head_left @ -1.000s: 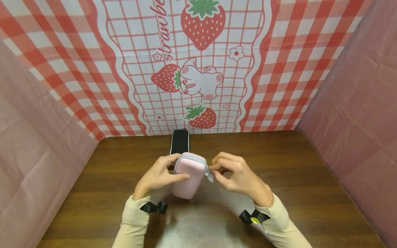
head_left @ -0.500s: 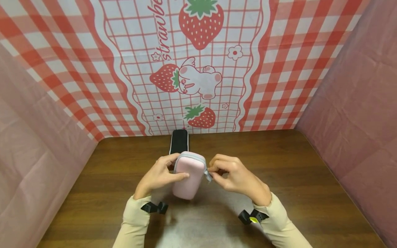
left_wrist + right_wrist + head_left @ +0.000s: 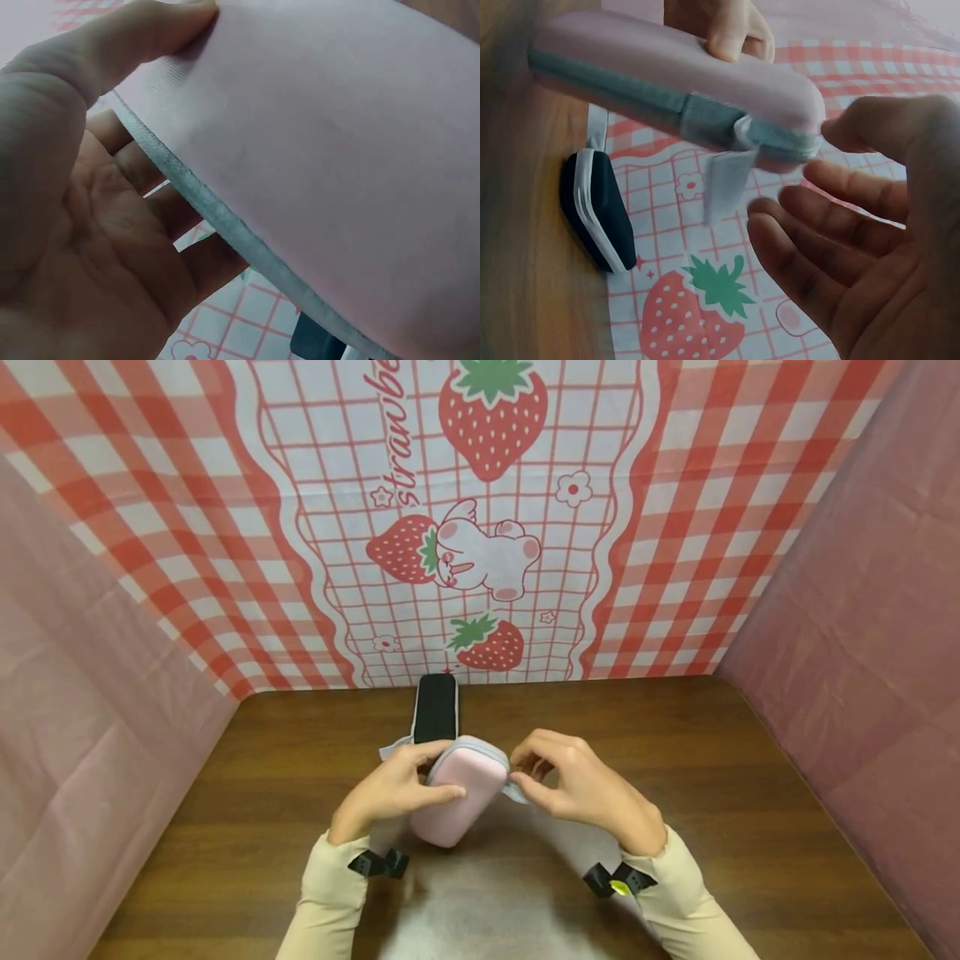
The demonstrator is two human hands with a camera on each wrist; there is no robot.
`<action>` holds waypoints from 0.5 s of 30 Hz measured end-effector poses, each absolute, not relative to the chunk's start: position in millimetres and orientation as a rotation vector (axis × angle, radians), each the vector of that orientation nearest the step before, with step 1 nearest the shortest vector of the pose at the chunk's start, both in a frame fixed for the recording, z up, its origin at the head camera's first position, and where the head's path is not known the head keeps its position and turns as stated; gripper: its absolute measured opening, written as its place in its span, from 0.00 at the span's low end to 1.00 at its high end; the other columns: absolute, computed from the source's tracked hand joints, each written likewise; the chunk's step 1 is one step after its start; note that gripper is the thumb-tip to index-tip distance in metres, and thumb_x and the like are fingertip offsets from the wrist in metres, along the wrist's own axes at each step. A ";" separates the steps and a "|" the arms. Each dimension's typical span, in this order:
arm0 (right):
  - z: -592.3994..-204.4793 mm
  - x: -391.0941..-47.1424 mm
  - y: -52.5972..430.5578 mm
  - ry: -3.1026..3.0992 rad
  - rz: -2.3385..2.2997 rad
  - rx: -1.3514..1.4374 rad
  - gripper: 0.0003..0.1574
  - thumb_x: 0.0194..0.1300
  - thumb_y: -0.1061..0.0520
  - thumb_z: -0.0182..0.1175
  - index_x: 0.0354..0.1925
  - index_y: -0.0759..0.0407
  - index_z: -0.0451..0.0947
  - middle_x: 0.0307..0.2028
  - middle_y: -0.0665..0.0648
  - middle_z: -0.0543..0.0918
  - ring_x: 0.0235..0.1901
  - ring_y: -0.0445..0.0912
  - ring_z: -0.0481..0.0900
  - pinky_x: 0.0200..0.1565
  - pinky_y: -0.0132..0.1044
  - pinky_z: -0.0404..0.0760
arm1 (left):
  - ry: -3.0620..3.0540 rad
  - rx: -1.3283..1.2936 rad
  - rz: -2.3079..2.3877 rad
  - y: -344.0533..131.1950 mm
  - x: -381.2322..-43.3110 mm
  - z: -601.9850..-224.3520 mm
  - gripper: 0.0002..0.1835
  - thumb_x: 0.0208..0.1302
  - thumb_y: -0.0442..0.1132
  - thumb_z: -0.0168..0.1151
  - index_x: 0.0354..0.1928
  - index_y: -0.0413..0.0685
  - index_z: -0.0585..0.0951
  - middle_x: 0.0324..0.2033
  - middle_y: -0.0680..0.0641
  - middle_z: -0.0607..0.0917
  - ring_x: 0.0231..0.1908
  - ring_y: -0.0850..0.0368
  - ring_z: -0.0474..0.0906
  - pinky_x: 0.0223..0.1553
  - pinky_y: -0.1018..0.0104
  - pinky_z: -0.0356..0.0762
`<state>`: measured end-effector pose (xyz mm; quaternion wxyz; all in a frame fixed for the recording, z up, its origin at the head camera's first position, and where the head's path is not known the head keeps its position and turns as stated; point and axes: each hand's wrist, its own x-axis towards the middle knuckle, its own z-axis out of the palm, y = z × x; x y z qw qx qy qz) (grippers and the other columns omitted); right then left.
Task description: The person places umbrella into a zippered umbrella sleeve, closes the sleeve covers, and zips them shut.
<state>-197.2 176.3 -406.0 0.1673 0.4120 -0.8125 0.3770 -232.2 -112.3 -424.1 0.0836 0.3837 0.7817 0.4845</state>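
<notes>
My left hand (image 3: 393, 789) grips a pink zippered hard case (image 3: 465, 789), thumb flat on its broad face and fingers behind. In the left wrist view the thumb presses the pink case (image 3: 322, 142) near its grey zipper edge (image 3: 202, 199). A light grey pull tab (image 3: 730, 184) hangs loose from the zipper slider in the right wrist view. Right beside the case's end is my right hand (image 3: 855, 232), thumb and index fingertips at its corner, other fingers loosely bent and holding nothing. The zipper looks closed along the visible side.
Behind the pink case, a black case (image 3: 437, 706) with white trim and a light strap (image 3: 395, 748) lies on the wooden table (image 3: 315, 718). A strawberry-print cloth (image 3: 487, 568) stands as the back wall, with pink cloth at both sides.
The right fingers have let go of the pull tab, which they pinched before. The pink case has tilted clockwise and shifted slightly right, uncovering the black case's strap.
</notes>
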 end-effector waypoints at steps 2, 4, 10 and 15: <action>-407.1 -196.0 175.5 -2.329 1.093 1.142 0.14 0.63 0.62 0.71 0.47 0.58 0.81 0.39 0.52 0.84 0.35 0.37 0.83 0.36 0.31 0.85 | 2.311 1.163 1.407 -110.2 -232.1 -427.1 0.24 0.66 0.41 0.72 0.63 0.49 0.80 0.43 0.50 0.88 0.39 0.61 0.82 0.40 0.67 0.81; -408.3 -195.5 173.7 -2.333 1.106 1.132 0.19 0.64 0.61 0.70 0.52 0.60 0.80 0.42 0.54 0.85 0.37 0.39 0.84 0.38 0.32 0.86 | 2.299 1.191 1.361 -107.7 -232.0 -428.6 0.27 0.66 0.41 0.72 0.66 0.49 0.79 0.47 0.50 0.88 0.40 0.62 0.80 0.41 0.67 0.80; -411.2 -195.7 163.7 -2.362 1.047 1.192 0.30 0.65 0.58 0.71 0.63 0.62 0.76 0.53 0.56 0.84 0.42 0.41 0.85 0.43 0.35 0.86 | 2.328 1.253 1.230 -100.1 -232.6 -430.7 0.31 0.66 0.42 0.72 0.70 0.48 0.76 0.54 0.51 0.87 0.40 0.64 0.78 0.43 0.67 0.79; -415.8 -194.6 163.1 -2.396 0.960 1.222 0.27 0.66 0.60 0.68 0.62 0.63 0.78 0.56 0.57 0.84 0.46 0.42 0.84 0.43 0.39 0.86 | 2.379 1.235 1.170 -92.5 -233.6 -435.5 0.32 0.64 0.45 0.73 0.69 0.46 0.76 0.52 0.50 0.87 0.42 0.63 0.80 0.45 0.66 0.80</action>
